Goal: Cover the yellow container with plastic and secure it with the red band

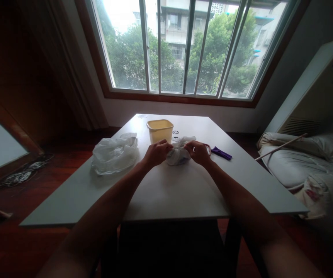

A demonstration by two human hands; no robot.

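A small white plastic bag (pixel 178 156), bunched up with something I cannot make out inside, rests on the white table (pixel 166 193). My left hand (pixel 157 151) pinches the gathered top of this bag from the left. From the right, my right hand (pixel 197 151) grips the same gathered part, its fingers closed. Just behind my left hand stands a yellow plastic bin (pixel 160 131), upright. Partly hidden by my right hand is a curved pinkish handle or ring (pixel 208 149), and beside it lies a purple strip-like item (pixel 221 153).
A larger crumpled white plastic bag (pixel 114 154) lies on the table's left side. Behind the small bag are small dark ring-like shapes (pixel 175 133). A window (pixel 172 50) is beyond the table, and a pale padded seat (pixel 294 150) stands to the right.
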